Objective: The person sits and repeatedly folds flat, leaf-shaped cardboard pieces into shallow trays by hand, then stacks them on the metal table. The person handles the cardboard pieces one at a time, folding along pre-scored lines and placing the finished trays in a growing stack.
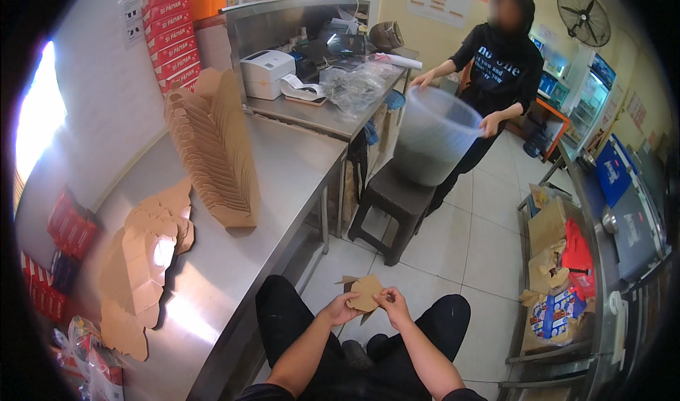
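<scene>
Between my knees I hold a small brown cardboard box [365,293], partly folded, with flaps sticking out. My left hand [341,309] grips its left side, fingers closed on the card. At the right edge, my right hand [392,308] pinches the board between thumb and fingers. On the steel table to my left leans a tall stack of nested, folded cardboard boxes [216,157]. Nearer on that table lies a loose pile of flat cardboard blanks [142,266].
A person [499,68] ahead holds a large translucent tub [435,142] over a dark plastic stool [392,210]. A white printer [267,74] and clear plastic bags [352,89] occupy the steel counter. Red boxes [171,36] are stacked by the wall. Shelving [559,351] runs along the right.
</scene>
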The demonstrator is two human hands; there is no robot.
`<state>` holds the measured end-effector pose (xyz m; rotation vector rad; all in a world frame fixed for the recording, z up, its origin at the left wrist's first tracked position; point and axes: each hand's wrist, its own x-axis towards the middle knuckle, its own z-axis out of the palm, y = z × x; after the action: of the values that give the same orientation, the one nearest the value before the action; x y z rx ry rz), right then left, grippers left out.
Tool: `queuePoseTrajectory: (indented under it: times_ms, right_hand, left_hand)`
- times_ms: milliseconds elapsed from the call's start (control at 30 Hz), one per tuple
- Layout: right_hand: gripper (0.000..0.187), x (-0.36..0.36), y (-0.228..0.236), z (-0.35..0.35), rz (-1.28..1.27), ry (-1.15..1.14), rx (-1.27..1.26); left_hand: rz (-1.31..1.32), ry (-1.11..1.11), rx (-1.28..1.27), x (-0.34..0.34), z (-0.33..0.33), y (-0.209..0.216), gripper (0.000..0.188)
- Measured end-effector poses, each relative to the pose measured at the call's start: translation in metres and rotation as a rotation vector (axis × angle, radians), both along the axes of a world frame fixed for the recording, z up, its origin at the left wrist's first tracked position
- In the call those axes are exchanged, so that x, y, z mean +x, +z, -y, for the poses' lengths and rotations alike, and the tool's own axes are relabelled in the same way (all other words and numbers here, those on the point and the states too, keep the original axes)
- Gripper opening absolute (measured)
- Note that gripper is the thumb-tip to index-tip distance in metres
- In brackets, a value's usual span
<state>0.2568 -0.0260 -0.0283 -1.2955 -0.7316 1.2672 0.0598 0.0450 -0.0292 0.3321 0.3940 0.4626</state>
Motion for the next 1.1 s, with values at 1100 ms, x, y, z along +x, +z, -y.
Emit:
queuePoseTrajectory:
  times_ms: [1100]
  right_hand:
    - [0.051, -0.004, 0.008, -0.009, 0.279, -0.015, -0.086]
  left_hand:
    - [-0.525, -0.331, 1.220, 0.013, 0.023, -0.036, 0.053]
